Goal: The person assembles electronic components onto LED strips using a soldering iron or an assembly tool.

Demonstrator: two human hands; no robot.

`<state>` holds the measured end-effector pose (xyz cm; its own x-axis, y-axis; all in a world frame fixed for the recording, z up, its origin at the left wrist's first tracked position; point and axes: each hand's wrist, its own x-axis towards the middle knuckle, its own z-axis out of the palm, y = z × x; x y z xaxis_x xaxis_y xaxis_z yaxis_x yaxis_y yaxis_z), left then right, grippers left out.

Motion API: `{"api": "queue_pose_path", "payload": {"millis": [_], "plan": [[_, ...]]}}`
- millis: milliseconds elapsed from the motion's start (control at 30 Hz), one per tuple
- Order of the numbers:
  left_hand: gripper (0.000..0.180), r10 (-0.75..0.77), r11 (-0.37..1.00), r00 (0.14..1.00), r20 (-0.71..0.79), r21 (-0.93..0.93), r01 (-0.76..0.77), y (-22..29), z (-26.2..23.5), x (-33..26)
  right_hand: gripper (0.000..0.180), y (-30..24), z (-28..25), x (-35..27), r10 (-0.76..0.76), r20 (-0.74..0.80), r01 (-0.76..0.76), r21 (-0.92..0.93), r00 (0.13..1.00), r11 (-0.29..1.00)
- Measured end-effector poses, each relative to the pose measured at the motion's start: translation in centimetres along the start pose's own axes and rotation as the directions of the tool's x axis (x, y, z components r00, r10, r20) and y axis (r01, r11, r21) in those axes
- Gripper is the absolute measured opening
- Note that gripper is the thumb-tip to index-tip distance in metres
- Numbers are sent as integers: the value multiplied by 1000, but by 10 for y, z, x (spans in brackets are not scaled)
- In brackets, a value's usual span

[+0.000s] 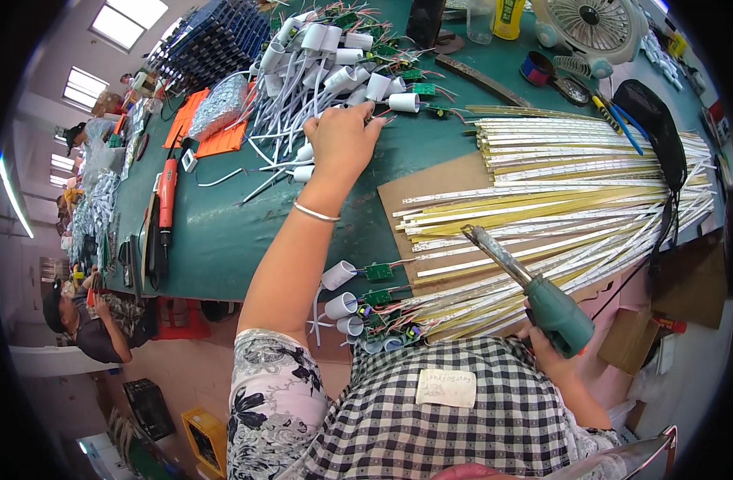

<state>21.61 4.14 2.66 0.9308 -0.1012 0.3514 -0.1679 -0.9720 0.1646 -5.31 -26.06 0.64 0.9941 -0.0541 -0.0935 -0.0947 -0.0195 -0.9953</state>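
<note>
- The left hand reaches far out over the green table, its fingers curled down onto the heap of white caps with wires and small green circuit boards; the fingertips close on a wire or board at the near edge of the heap, though which piece cannot be told.
- A thin bracelet sits on that wrist.
- The right hand is wrapped tight around the green handle of a soldering iron, near the table's front edge; the iron's metal tip points up and leftward over the strips.
- LED strips, white and yellow, lie fanned out on a cardboard sheet on the right part of the table, right of the left hand.
- A smaller cluster of caps and boards lies at the table's front edge, at the near ends of the strips, left of the iron.
- An orange screwdriver lies on the table's left part, well apart from both hands.
- An orange tray and a stack of blue trays stand at the far left of the table, left of the heap.
- A white fan stands at the table's far side, beyond the strips.
- Another person sits off the table's left end.
</note>
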Motion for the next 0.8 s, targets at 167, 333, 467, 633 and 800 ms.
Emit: {"api": "queue_pose_path", "payload": {"millis": [167, 333, 467, 633, 800], "plan": [[20, 54, 998, 991, -120, -11, -55, -3, 18, -2, 27, 14, -10, 1, -100, 101, 113, -133, 990, 985], [18, 114, 921, 989, 96, -384, -69, 4, -24, -46, 38, 27, -21, -5, -27, 178, 79, -294, 984, 953], [13, 297, 912, 905, 304, -370, -176, 27, -66, -104, 38, 25, -22, 0, -128, 218, 211, -418, 968, 883], [10, 337, 879, 899, 281, -437, -192, 35, -64, -151, 24, 9, -7, 0, 68, 73, -48, -252, 995, 967], [14, 321, 890, 932, 166, -388, -238, 40, -51, -166, 28, 15, -18, -8, 103, 85, -80, -236, 991, 968]]}}
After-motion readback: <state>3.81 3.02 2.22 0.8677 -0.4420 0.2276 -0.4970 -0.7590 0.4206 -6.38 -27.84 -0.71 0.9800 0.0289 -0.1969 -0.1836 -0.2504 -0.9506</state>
